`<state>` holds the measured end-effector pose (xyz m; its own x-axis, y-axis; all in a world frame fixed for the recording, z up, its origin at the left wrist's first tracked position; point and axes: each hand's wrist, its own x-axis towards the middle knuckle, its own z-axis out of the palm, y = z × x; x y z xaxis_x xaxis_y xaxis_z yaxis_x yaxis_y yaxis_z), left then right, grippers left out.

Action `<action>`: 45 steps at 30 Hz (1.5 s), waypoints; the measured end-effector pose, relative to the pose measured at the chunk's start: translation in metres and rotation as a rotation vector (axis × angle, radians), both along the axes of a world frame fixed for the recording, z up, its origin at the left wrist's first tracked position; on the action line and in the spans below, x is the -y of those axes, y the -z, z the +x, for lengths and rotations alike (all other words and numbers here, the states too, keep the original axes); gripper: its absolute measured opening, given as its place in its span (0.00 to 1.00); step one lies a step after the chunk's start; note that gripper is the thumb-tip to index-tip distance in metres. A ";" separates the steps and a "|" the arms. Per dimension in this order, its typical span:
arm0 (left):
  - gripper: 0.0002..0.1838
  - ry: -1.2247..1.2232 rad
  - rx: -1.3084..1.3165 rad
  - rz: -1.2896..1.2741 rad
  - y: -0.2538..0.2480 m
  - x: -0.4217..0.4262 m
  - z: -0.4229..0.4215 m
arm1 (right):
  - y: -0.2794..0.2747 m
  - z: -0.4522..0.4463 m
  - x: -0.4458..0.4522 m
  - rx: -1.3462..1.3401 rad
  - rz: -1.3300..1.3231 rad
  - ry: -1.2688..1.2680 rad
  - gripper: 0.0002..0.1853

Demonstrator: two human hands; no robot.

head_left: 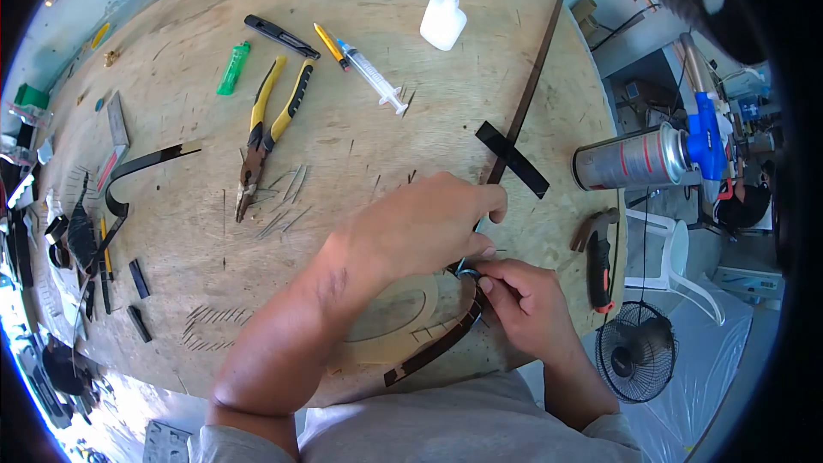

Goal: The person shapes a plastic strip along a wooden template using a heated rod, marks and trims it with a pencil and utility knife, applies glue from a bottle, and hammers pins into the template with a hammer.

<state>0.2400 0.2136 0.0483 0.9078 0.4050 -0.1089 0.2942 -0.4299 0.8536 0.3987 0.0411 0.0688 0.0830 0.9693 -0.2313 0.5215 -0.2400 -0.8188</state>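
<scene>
My left hand (429, 223) reaches over a pale curved wooden piece (403, 345), fingers pinched together; what they hold is hidden. My right hand (525, 304) is closer to the table's right front, thumb and forefinger closed at the upper end of a dark curved strip (441, 345). That strip follows the outer edge of the pale piece, where several thin pins stick out. A small bluish loop (467, 273) shows between the two hands. Just beyond my left fingers, a long dark tapered strip (536, 73) lies under a short black strip (513, 159).
Pliers (273, 107), a utility knife (281, 36), a syringe (371, 75) and a needle bottle (443, 22) lie farther back, near loose metal pins (287, 197). A torch canister (630, 159) and a red-and-black-handled tool (599, 266) sit along the right edge. A fan (636, 351) stands beyond.
</scene>
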 end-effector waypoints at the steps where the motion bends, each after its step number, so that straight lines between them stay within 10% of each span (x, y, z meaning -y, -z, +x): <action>1: 0.16 -0.006 0.025 0.019 0.001 0.001 -0.001 | 0.000 0.000 -0.001 -0.005 -0.001 -0.006 0.08; 18: 0.36 -0.133 0.030 0.156 -0.002 0.010 0.009 | -0.002 0.002 -0.004 0.041 -0.017 -0.039 0.12; 45: 0.26 -0.126 -0.135 -0.128 -0.011 0.003 0.009 | -0.002 0.006 -0.004 0.034 -0.025 -0.065 0.11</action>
<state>0.2486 0.2111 0.0590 0.8247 0.4891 -0.2839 0.4539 -0.2731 0.8481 0.4044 0.0453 0.0713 0.0282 0.9669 -0.2536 0.5637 -0.2248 -0.7948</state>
